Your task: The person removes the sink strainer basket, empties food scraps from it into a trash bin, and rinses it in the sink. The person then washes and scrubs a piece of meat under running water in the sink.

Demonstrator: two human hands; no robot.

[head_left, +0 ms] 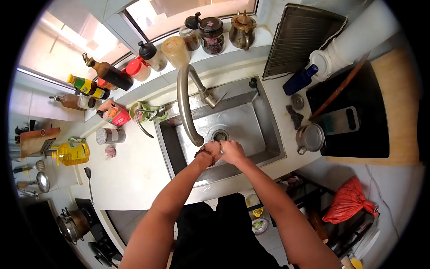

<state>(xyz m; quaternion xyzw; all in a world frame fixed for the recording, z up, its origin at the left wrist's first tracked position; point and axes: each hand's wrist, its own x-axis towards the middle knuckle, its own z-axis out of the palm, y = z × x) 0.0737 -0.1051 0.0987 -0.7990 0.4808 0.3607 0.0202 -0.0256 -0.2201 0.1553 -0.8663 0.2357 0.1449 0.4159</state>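
My left hand [212, 149], with a beaded bracelet [204, 154] at the wrist, is over the front part of the steel sink [264, 117]. Pressed up against it is my right hand [232, 151]; both have their fingers curled closed. What they hold, if anything, is hidden inside the fingers. Just left of and above the hands is the spout of the curved faucet [182, 96]. The drain [220, 136] shows right behind my fingers at the sink bottom. I cannot make out whether water runs.
Bottles and jars [177, 50] line the windowsill behind the sink. A metal mug [310, 137] and a black tray [354, 143] stand to the right. On the left counter are a lidded canister [110, 136] and an oil jug [74, 153]. A red bag [349, 201] hangs lower right.
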